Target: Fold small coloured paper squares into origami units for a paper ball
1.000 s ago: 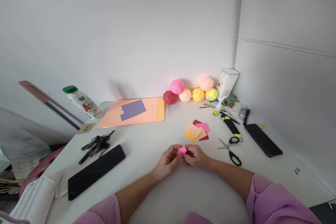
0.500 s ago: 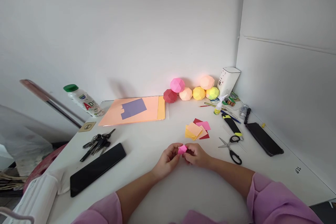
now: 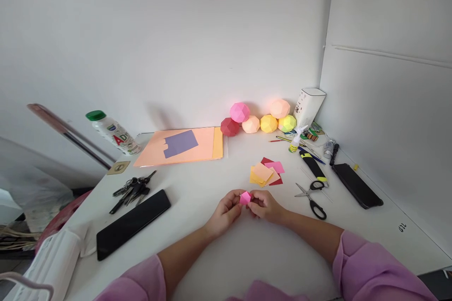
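A small bright pink piece of folded paper [image 3: 245, 198] is pinched between my two hands above the white table. My left hand [image 3: 226, 211] is closed on its left side, fingers curled and thumb along the near edge. On the right side my right hand [image 3: 265, 206] grips it with thumb and fingers; some fingertips are hidden behind the paper. Just beyond the hands lies a loose pile of paper pieces [image 3: 263, 172] in yellow, peach, pink and dark red. Scissors [image 3: 308, 193] with black handles rest, blades apart, right of my right hand.
Faceted paper balls [image 3: 251, 124] stand along the back wall. To the right are a glue bottle [image 3: 294, 145], a box cutter [image 3: 312, 165] and a black case [image 3: 356, 186]. On the left lie a phone [image 3: 133, 224], keys [image 3: 134, 192], paper sheets [image 3: 148, 154] and a bottle [image 3: 115, 134].
The pink paper has turned slightly in my fingers and shows a flatter face now. Both hands keep hold of it in nearly the same place. The view has shifted a little.
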Available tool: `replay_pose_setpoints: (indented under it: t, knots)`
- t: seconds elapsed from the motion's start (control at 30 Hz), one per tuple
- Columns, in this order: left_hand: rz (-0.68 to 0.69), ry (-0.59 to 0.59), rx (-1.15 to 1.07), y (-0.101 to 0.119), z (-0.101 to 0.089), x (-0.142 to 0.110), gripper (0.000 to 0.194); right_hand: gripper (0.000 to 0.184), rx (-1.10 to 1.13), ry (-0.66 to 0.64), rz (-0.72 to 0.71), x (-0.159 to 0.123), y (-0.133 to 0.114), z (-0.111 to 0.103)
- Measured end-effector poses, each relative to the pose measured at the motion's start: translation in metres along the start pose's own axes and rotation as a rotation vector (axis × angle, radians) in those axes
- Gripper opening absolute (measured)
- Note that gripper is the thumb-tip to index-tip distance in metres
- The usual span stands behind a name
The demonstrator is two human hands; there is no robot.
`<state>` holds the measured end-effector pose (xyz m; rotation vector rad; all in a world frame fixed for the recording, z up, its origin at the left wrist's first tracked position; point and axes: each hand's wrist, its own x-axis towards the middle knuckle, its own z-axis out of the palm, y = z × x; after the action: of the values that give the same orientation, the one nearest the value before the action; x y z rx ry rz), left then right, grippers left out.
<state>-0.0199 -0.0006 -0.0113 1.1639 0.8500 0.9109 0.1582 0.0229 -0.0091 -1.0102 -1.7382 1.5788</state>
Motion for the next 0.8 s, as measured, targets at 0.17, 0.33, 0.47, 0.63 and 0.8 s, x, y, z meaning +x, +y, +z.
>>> replay_pose_setpoints:
  t: [0.17, 0.33, 0.47, 0.63, 0.8]
  knots:
    - [0.005, -0.010, 0.024, -0.0034, -0.0015, -0.0001, 0.042, 0.021, -0.045, 0.029, -0.006, -0.0002, -0.0013, 0.0002]
    - [0.047, 0.023, 0.051, 0.0012, 0.0045, 0.0007, 0.046, 0.031, -0.053, 0.029, -0.033, -0.0006, -0.0013, -0.0021]
    - [0.026, 0.031, 0.091, 0.0040, 0.0062, 0.0033, 0.033, 0.036, -0.086, 0.028, -0.049, -0.0022, -0.0019, -0.0021]
    - [-0.014, 0.101, 0.029, 0.0021, 0.0042, 0.0056, 0.037, 0.036, -0.185, 0.041, -0.153, -0.0015, -0.0049, 0.0002]
    - [-0.006, 0.158, -0.043, -0.0002, 0.0013, 0.0082, 0.037, 0.027, -0.256, 0.008, -0.273, -0.0009, 0.0012, 0.0015]
